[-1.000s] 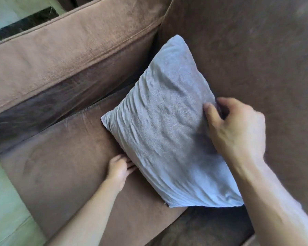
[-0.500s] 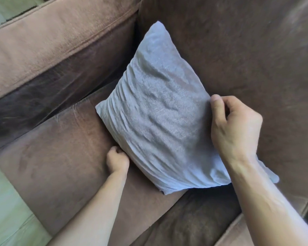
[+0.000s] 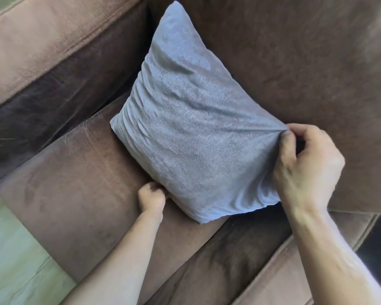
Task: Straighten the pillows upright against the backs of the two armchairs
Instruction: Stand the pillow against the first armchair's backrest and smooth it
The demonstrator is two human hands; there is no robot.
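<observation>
A grey-blue pillow (image 3: 189,128) leans against the brown backrest (image 3: 284,62) of an armchair, with its lower edge on the seat cushion (image 3: 79,179). My right hand (image 3: 306,168) pinches the pillow's right corner between thumb and fingers, pulling the fabric taut. My left hand (image 3: 152,198) is curled against the pillow's bottom edge on the seat; whether it grips the fabric is hidden. The pillow sits tilted, one corner pointing up toward the gap beside the armrest.
The armchair's left armrest (image 3: 53,51) runs along the upper left. The right armrest (image 3: 290,267) is at the lower right. Pale floor (image 3: 11,249) shows at the lower left, past the seat's front edge.
My right hand has shifted from the pillow's side edge to its right corner and now pinches the fabric. The pillow's right side has been drawn outward. My left hand stays at the bottom edge.
</observation>
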